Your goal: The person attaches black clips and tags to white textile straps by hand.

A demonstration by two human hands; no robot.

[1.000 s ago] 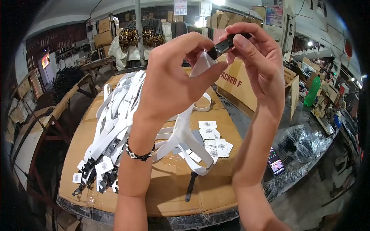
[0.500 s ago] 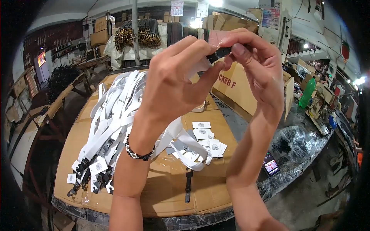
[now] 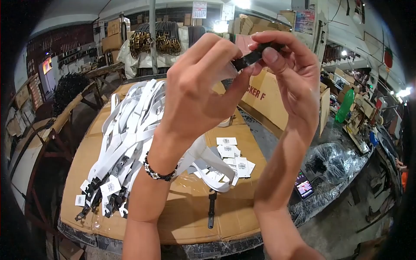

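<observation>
Raised in front of me, both hands meet at a small black plastic piece (image 3: 250, 59). My right hand (image 3: 299, 73) pinches it between thumb and fingers. The thumb and fingers of my left hand (image 3: 195, 86) close at its other end, on what looks like the end of a white strap; the fingers partly hide the join. Below my left hand a white strap (image 3: 199, 151) loops down to the cardboard. White tags with printed codes (image 3: 227, 151) lie beside that loop. A black plastic hanger strip (image 3: 212, 210) rests nearer to me.
A pile of white straps (image 3: 130, 125) with black ends and tags covers the left of the cardboard (image 3: 186, 225). At right are a carton (image 3: 268, 97), a phone (image 3: 304, 185), a plastic-wrapped bundle (image 3: 331, 162) and a green bottle (image 3: 345, 106). A post (image 3: 152, 39) stands behind.
The black piece has turned between my fingers, and more of it shows near my right hand. My right fingers have shifted slightly along it. The hanging strap has swung a little.
</observation>
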